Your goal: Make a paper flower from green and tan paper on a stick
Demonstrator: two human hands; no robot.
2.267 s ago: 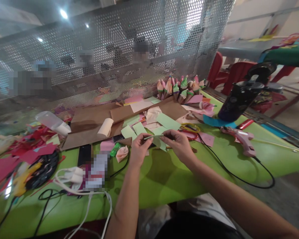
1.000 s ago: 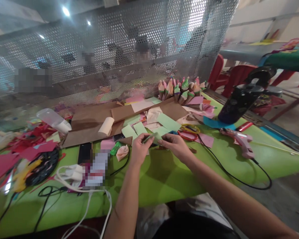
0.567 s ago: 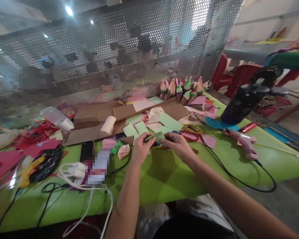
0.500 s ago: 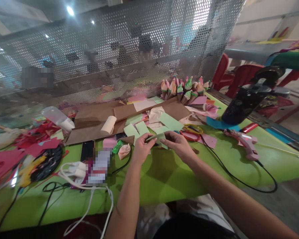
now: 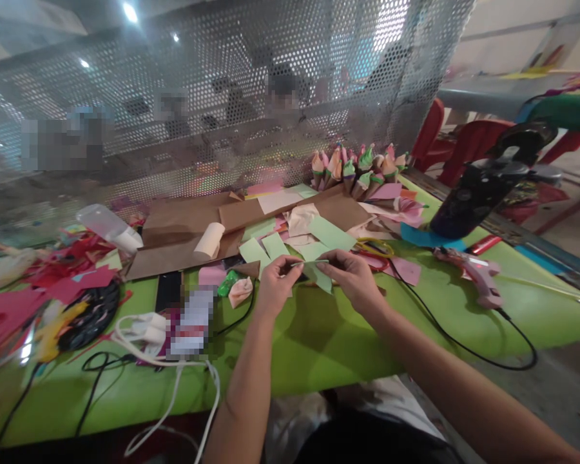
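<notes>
A small light green paper [image 5: 319, 276] is stretched between my two hands above the green table [image 5: 328, 348]. My left hand [image 5: 278, 280] pinches its left end between thumb and fingers. At its right end my right hand [image 5: 350, 274] pinches it in the same way, and part of the paper hangs down between them. Just behind the hands lie flat light green sheets [image 5: 329, 233], with a crumpled cream paper [image 5: 303, 220] beside them. A crumpled pale piece [image 5: 240, 292] and a shiny green piece [image 5: 227, 283] lie left of my left hand.
A pink glue gun [image 5: 481, 277] with a black cable lies right, near a dark tumbler [image 5: 476, 196]. Small paper cones [image 5: 362, 169] stand at the back before a perforated metal screen [image 5: 212, 96]. Left are a phone [image 5: 192, 322], white cables and a black spool [image 5: 91, 316].
The green paper has turned between my hands, and a flap of it now hangs down. My right hand has shifted slightly, with its fingers drawn closer to the paper's upper edge.
</notes>
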